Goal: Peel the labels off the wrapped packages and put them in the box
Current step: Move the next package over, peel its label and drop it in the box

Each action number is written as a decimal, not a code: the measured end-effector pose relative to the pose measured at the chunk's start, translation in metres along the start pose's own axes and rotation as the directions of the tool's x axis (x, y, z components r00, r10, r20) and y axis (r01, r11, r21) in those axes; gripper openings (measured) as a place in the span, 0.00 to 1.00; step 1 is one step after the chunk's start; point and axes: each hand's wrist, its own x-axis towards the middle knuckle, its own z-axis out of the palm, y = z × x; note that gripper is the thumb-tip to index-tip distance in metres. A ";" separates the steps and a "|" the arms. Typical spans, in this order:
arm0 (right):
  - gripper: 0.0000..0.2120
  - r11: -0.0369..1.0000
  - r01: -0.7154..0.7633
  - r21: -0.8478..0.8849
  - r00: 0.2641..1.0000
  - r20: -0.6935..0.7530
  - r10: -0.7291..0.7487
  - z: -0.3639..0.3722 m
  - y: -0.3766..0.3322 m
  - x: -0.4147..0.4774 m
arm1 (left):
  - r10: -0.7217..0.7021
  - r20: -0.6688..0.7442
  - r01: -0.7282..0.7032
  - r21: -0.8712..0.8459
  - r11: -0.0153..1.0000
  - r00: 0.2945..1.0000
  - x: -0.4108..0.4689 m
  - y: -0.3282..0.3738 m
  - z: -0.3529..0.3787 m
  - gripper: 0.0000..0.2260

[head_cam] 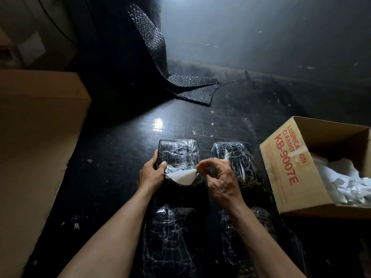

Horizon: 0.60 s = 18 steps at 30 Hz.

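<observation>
Where one glare spot falls, scuffed glossy black tabletop [120, 157], dim grey wall beyond. Nearer than the black film-wrapped package [180, 151], a near-left bundle [170, 237] and a near-right bundle [230, 247], partly hidden under the forearms. Just right of it, a fourth bundle [236, 157]. Further right, open tan cardboard box with red print [281, 167], crumpled white scraps [341, 183] inside. Left of it, plain cardboard carton [40, 137]. Beyond it, black bubble-wrap sheet [160, 57] draped upward. Left hand [152, 173] gripping that package's left edge. Right hand [218, 177] pinching the white label [184, 177], half lifted at its near end.
</observation>
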 end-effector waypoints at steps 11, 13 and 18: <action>0.18 1.000 -0.027 -0.015 1.000 -0.015 0.027 0.001 -0.001 -0.011 | 0.003 -0.004 -0.003 0.019 1.000 1.000 -0.001 0.002 0.001 0.27; 0.19 1.000 -0.027 0.000 0.999 -0.039 0.027 0.002 -0.002 -0.012 | 0.009 -0.004 -0.009 0.009 1.000 1.000 0.000 0.000 0.001 0.27; 0.17 1.000 -0.011 -0.003 0.998 -0.057 0.010 0.003 -0.003 -0.013 | 0.024 0.017 -0.024 -0.014 1.000 1.000 0.002 -0.002 0.000 0.28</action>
